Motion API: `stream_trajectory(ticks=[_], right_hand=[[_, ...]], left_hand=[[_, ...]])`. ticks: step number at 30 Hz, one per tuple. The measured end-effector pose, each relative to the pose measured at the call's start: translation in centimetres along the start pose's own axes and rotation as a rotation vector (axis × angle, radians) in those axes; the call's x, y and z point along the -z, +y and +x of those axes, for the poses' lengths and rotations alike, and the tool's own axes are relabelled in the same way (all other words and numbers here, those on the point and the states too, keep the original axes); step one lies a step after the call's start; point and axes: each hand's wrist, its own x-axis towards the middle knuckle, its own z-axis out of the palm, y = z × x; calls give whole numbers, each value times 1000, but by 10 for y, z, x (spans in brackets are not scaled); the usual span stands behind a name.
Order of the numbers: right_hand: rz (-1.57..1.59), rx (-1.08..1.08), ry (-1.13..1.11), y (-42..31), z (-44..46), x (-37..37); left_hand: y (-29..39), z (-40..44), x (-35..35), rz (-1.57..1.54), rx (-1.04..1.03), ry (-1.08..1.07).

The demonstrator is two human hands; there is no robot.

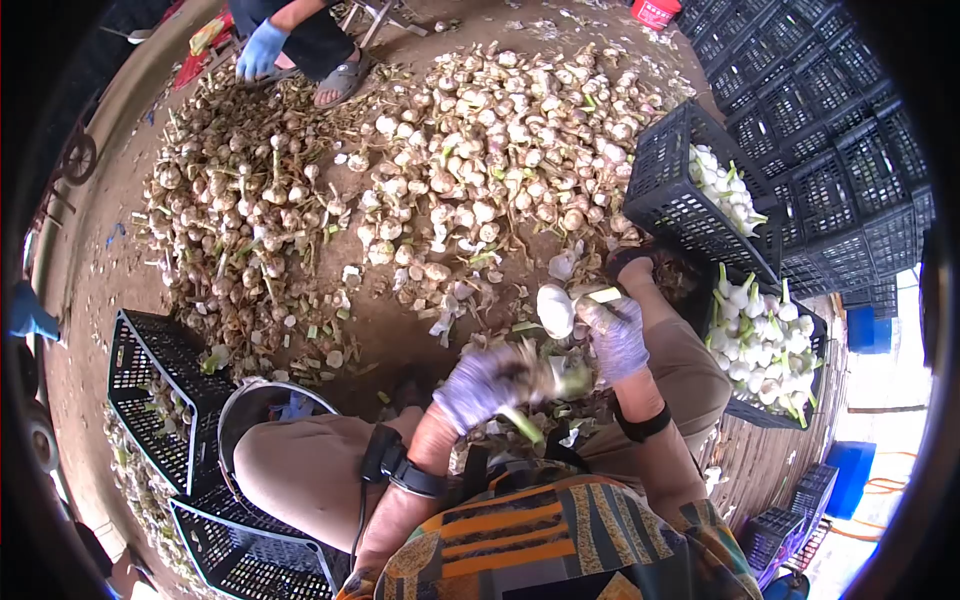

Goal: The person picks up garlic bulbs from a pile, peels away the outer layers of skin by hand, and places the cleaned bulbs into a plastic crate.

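Observation:
My right hand (617, 340), in a thin purple glove, is closed on a white garlic bulb (555, 311) with a short green stem. To its lower left, my left hand (477, 387), gloved too, is closed around something brown and leafy that is smeared by motion. A pale cut stalk (522, 424) shows just below my left hand. Peeled skins and stem pieces lie under both hands. Beyond them spreads a large heap of untrimmed garlic (520, 130) on the ground.
Crates of clean white garlic (762, 345) stand at my right, near stacked black crates (810, 130). At my left are black crates (150, 390) and a bucket (228, 425). Another person's blue-gloved hand (262, 50) is over the heap at the upper left.

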Motion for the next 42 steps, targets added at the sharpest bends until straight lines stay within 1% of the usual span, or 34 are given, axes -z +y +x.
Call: stream_trajectory(ticks=[1,3,4,5,6,7,8,9,10,11,12,13,14,15,17,19,21,23,24,25,27,28,29,30,31,33,34,35,37,38,39,40,41,42], right_hand=[[-36,14,11,-7,-1,-1],[-29,-16,-31,-16,-5,-1],[-97,92,-62,-19,-9,-4],[-163,196,-94,-21,-12,-6],[-309,310,-133,-23,-13,-6],[-307,305,-136,-23,-15,-7],[-464,443,-140,-24,-17,-8],[-621,582,-144,-24,-18,-8],[-730,621,-144,-22,-20,-8],[-729,619,-147,-21,-20,-9],[-801,732,-179,-19,-20,-10],[-870,846,-212,-18,-21,-12],[-871,895,-246,-20,-22,-17],[-868,891,-248,-18,-24,-18],[-954,956,-299,-13,-25,-20],[-935,952,-295,-11,-24,-21],[-845,862,-259,-10,-23,-21],[-849,859,-255,-13,-22,-21],[-854,859,-251,-14,-22,-21],[-854,858,-250,-14,-22,-21],[-918,877,-256,-13,-22,-23],[-919,876,-255,-11,-22,-23],[-972,924,-275,-9,-21,-23],[-1024,971,-296,-8,-21,-24],[-1024,968,-295,-8,-22,-24],[-893,739,-195,-10,-23,-28],[-602,527,-178,-11,-24,-32],[-603,526,-174,-9,-23,-29],[-50,-160,73,-2,-19,-22],[64,-176,83,-8,-16,-21],[64,-170,89,-1,-10,-14],[366,-226,12,4,-4,-12],[667,-278,-69,7,0,-8],[831,-456,105,8,3,-7]], left_hand=[[-11,0,-1,370,153,-110],[-30,-5,-7,974,233,-139],[-16,-3,-8,941,355,-108],[-16,1,-8,936,360,-107],[-17,4,-7,547,314,72],[-15,7,-5,158,258,246],[-10,11,-3,-77,263,249],[-5,12,-4,-78,264,252],[-1,13,-6,-274,189,291],[2,14,-8,-469,113,327],[4,15,-12,-537,97,360],[6,15,-13,-539,102,363],[9,15,-14,-498,98,389],[11,14,-13,-458,93,415],[10,12,-10,-391,144,441],[3,10,-6,-415,127,409],[2,8,-6,-367,155,444],[-1,3,-2,-331,186,436],[0,3,-4,-399,173,489],[3,4,-5,-398,174,488],[11,7,-7,-362,247,544],[13,7,-11,-320,188,555],[7,9,-11,-320,190,554],[-3,12,-9,-233,174,550],[-9,15,-9,-147,157,545],[-17,18,-8,-184,175,557],[-19,19,-8,-222,193,571],[-20,19,-9,-260,213,583],[-27,17,-8,-258,196,582],[-38,16,-6,-158,209,546],[-52,17,-4,-58,220,509],[-57,21,-2,111,288,529],[-61,20,0,110,284,524],[-65,18,2,506,308,527]])
